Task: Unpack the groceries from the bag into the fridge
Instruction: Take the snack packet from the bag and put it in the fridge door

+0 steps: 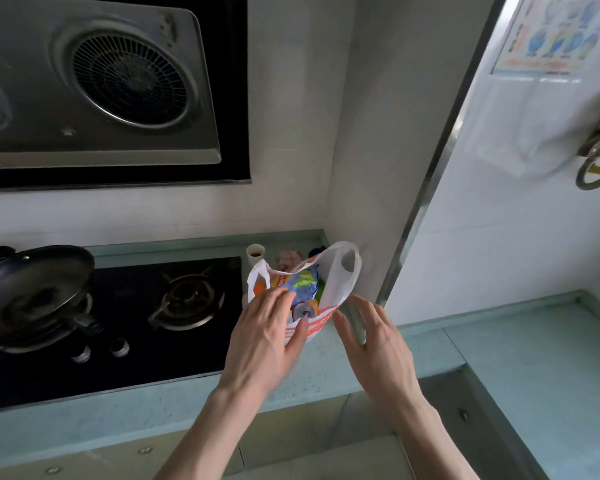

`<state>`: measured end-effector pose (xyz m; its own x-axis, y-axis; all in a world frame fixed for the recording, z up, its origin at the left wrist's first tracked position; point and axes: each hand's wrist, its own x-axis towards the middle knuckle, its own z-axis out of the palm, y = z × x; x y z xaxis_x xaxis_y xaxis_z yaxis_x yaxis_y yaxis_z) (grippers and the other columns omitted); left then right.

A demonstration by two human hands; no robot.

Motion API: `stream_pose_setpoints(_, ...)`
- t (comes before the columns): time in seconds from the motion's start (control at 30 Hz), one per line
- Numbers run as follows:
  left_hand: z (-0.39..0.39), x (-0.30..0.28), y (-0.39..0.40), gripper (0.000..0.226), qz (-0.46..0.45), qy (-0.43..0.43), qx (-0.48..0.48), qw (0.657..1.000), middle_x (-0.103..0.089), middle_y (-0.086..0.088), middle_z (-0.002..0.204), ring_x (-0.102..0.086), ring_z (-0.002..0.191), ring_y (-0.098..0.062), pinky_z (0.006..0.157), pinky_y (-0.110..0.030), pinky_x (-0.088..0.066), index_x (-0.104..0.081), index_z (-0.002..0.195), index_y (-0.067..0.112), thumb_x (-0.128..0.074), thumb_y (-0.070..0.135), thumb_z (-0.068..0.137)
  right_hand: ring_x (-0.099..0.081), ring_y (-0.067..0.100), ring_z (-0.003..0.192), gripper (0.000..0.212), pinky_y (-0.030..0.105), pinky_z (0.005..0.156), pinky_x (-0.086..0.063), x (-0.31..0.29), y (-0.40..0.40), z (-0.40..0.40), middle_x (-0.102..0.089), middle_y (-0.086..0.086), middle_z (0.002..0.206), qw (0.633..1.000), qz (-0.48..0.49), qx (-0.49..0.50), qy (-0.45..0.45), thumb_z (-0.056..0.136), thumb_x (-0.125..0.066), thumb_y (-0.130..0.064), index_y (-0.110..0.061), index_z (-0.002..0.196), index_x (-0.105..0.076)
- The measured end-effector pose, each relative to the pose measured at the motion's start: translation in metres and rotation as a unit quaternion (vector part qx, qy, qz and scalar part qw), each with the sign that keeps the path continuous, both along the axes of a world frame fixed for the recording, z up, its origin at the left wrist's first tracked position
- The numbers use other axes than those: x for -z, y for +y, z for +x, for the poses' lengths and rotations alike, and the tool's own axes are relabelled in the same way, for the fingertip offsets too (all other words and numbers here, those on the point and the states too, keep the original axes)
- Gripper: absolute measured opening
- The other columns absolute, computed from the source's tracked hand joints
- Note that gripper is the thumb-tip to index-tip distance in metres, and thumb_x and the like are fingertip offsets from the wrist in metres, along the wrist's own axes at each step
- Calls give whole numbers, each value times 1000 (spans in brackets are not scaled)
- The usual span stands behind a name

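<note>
The white plastic bag stands open at the back right corner of the pale green counter, just right of the black gas hob and close to the tiled wall. Red printing runs across its near side, but the letters are creased and partly covered, so none can be read. Inside show a blue, green and yellow packet with blurred print, something orange at the left, a green item on the right and a grey round cap; what each is cannot be told.

The left hand is loosely spread, fingers laid on the bag's near left rim, thumb against its printed side, clasping nothing firmly. The right hand is unclenched and empty, just beside the bag's right side, apart from it.

Behind the bag, a white cup and a half-hidden pinkish thing sit along the counter's back edge. A dark pan rests on the left burner. Above hangs a range hood; a blurred poster at top right is unreadable.
</note>
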<state>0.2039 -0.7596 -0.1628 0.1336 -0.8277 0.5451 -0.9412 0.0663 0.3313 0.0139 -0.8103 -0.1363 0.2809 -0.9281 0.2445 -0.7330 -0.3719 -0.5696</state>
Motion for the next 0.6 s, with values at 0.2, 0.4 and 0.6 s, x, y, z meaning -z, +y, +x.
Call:
stream_pose_setpoints(0.2,5,23,-53,42,34,-1,0,999,-65,1,121,-63,111,-18,94,-30,-54,-57,127,15,-45,46,102,-60,17,127,65,34,91,-54,15,-58,18,-53,-9,151,999,49,-3,22,98,-39,-69,-33,152,-42)
stream_pose_setpoints(0.4,20,55,-116,44,108,-10,-30,994,-64,1,119,-64,109,-19,91,-31,-56,-56,128,16,-49,47,98,-65,22,121,64,40,88,-59,46,-125,38,-53,-1,153,996,73,-23,46,99,-46,-65,-33,155,-36)
stream_pose_setpoints(0.6,33,92,-178,60,180,-27,-48,982,-68,-1,123,-69,111,-21,93,-32,-58,-61,129,14,-81,39,78,-45,22,143,75,37,109,-47,73,-186,49,-36,-1,163,979,42,-86,178,102,-51,-51,-24,163,-16)
